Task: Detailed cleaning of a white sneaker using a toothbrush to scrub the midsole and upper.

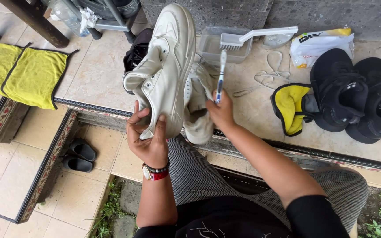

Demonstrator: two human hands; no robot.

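Scrubbing looks to be the step in hand: your left hand (148, 141) holds the white shoe (166, 66) up over your lap by its heel end, toe pointing away, grip pressed around it. Your right hand (220, 112) pinches a toothbrush (221, 75) upright, bristles up, just beside the shoe, forearm reaching across your knee. Next, I judge, you need to tilt the bristles onto the shoe's side.

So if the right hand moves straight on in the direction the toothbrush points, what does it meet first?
Probably the white scrubbing brush lying across the clear plastic tub. The right hand aims its toothbrush up at them, though depth is hard to judge.
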